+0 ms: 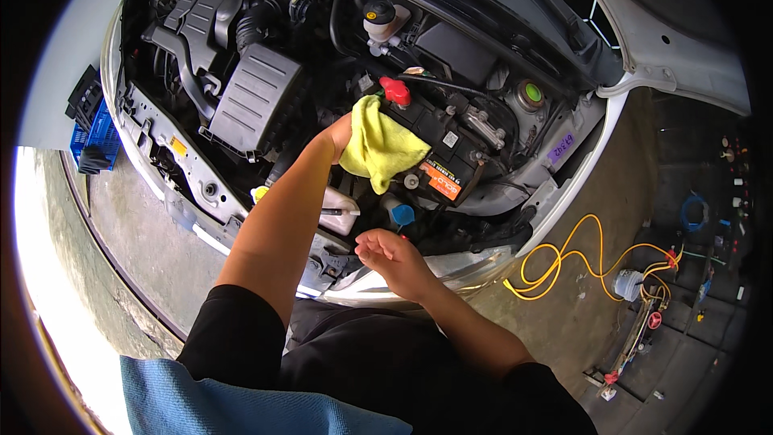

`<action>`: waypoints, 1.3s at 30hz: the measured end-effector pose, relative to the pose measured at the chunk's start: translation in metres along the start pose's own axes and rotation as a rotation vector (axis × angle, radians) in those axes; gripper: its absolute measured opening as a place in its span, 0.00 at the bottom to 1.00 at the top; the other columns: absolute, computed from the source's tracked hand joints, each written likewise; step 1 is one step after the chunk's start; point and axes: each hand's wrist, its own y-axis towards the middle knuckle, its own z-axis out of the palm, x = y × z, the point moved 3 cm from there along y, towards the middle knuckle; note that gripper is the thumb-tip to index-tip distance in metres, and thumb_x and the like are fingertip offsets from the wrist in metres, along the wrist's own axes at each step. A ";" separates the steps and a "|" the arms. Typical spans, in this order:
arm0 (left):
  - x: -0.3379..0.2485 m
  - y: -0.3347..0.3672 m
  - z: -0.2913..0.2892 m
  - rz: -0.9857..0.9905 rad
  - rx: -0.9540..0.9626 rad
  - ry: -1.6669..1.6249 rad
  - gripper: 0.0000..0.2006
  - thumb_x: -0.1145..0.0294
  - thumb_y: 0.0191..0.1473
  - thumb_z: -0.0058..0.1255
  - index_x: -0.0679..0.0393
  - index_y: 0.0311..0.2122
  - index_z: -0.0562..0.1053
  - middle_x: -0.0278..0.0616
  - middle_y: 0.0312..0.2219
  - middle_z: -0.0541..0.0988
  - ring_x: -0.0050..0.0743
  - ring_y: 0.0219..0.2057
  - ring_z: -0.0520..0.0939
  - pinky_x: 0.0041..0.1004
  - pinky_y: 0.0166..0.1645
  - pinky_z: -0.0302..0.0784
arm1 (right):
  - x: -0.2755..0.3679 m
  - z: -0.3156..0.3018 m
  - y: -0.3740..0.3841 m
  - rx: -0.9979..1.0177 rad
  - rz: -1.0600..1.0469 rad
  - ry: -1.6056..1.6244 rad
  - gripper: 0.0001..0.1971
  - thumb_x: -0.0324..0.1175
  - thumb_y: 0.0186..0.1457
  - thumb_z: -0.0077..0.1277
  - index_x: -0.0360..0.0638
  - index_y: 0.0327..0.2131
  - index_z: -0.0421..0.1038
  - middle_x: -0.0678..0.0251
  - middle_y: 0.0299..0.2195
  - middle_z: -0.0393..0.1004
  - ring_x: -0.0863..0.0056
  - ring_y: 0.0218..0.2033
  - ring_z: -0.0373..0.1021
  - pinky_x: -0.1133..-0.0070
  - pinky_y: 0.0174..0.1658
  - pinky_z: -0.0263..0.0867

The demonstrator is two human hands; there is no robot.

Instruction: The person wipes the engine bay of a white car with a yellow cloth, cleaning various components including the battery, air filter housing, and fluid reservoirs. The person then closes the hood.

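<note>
A yellow-green cloth (378,145) is in my left hand (342,135), which reaches far into the car's engine bay. The cloth drapes over the left end of a black car battery (435,133) and hides most of my left fingers. Just behind the cloth, a red terminal cover (395,91) stands up. My right hand (394,262) hovers at the front edge of the bay with its fingers loosely stretched and nothing in it. Close beyond it are a blue filler cap (402,215) and a whitish plastic reservoir (338,211).
A grey air filter box (256,97) lies left of my left arm. Behind the battery sits a brake fluid reservoir (378,20). Coiled yellow hose (555,262) lies on the floor at right, near a wheeled metal frame (636,338). A blue crate (97,137) stands at far left.
</note>
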 end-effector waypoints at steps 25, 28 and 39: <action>0.216 -0.273 0.128 0.648 0.214 1.153 0.18 0.77 0.62 0.55 0.64 0.58 0.76 0.53 0.51 0.83 0.53 0.51 0.85 0.40 0.57 0.80 | 0.058 -0.077 -0.081 -0.404 -0.452 -1.772 0.16 0.44 0.62 0.59 0.42 0.42 0.84 0.58 0.38 0.82 0.56 0.45 0.74 0.63 0.52 0.68; 0.244 -0.312 0.091 0.686 0.183 1.095 0.19 0.76 0.61 0.54 0.64 0.57 0.76 0.53 0.46 0.85 0.53 0.47 0.86 0.42 0.53 0.81 | 0.007 -0.035 -0.053 -0.676 -0.362 -1.728 0.12 0.40 0.62 0.56 0.43 0.30 0.81 0.62 0.34 0.82 0.60 0.41 0.74 0.64 0.49 0.66; 0.268 -0.482 -0.062 0.616 -0.512 0.868 0.19 0.79 0.61 0.51 0.62 0.58 0.75 0.50 0.46 0.86 0.45 0.43 0.89 0.37 0.48 0.85 | -0.065 0.114 -0.033 -0.546 -0.243 -1.864 0.39 0.51 0.64 0.54 0.34 0.70 0.57 0.37 0.64 0.65 0.44 0.70 0.54 0.53 0.75 0.41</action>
